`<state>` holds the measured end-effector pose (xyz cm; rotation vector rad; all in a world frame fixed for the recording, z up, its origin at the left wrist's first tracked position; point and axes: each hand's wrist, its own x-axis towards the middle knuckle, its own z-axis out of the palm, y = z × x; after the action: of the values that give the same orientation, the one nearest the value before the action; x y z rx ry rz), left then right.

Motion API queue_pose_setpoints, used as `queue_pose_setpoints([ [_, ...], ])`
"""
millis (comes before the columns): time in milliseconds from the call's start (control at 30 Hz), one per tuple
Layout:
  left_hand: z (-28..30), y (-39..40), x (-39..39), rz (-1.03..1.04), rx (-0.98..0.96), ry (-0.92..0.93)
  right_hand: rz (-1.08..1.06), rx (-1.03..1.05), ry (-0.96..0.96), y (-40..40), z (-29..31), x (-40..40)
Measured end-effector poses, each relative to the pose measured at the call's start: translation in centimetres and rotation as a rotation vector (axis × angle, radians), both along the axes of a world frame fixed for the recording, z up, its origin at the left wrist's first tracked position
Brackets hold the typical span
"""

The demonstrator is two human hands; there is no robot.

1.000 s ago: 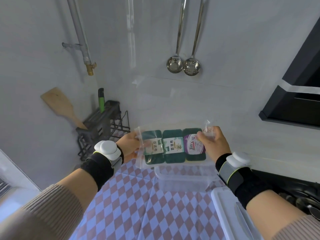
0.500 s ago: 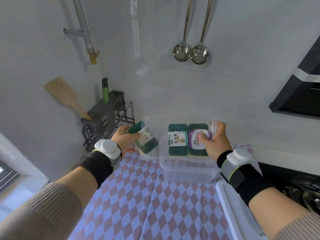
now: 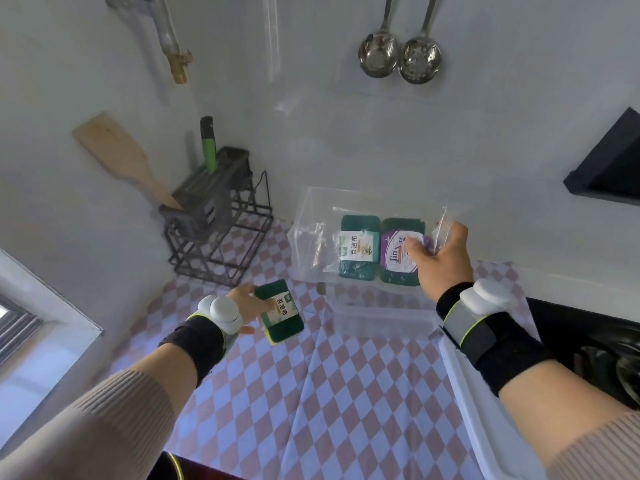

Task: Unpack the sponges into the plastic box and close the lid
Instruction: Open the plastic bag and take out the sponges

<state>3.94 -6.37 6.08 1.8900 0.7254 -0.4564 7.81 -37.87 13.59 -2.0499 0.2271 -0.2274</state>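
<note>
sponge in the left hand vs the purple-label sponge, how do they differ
The sponge in the left hand is out of the bag; the purple-label sponge sits inside the clear plastic bag.
The left hand holds its sponge low over the checkered cloth; the right hand holds the bagged one above the plastic box.
The first has a white and green label, the other a purple one.
Both have dark green scouring tops.

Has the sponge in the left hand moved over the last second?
Yes. The sponge in the left hand left the bag, moving down-left, away from the plastic box.
</note>
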Motion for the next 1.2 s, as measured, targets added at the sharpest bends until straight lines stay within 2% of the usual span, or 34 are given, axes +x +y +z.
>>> queue_pose_setpoints([
  [167,-2.9,-0.8,0.0,-0.004,-0.079,0.03,-0.006,0.034,0.033,-0.4,-1.3,-0.7],
  [300,-2.9,-1.2,0.3,0.004,-0.019,-0.002,-0.01,0.027,0.036,-0.5,-1.7,-0.9],
  [400,-1.9,-0.4,1.3,-0.008,0.045,-0.154,-0.007,0.008,0.041,-0.5,-1.7,-1.0],
  [567,3.5,0.0,2.4,-0.006,0.105,-0.429,0.02,0.042,0.017,0.1,-0.6,-0.7],
  [700,6.3,0.3,3.0,-0.015,-0.004,-0.553,0.048,0.07,-0.001,0.6,0.3,-0.2],
  [867,8.7,0.1,3.5,-0.021,-0.253,-0.511,0.057,0.056,-0.015,1.1,1.9,0.9],
  [967,9.6,-0.3,3.1,-0.069,-0.269,-0.488,0.031,-0.011,-0.051,1.0,2.6,1.3],
  [1133,10.9,-1.9,2.5,-0.155,-0.265,-0.435,0.155,0.106,-0.023,1.8,3.1,1.4],
  [1200,11.8,-3.0,2.1,-0.168,-0.344,-0.426,0.213,0.12,-0.021,2.3,3.2,1.1],
])
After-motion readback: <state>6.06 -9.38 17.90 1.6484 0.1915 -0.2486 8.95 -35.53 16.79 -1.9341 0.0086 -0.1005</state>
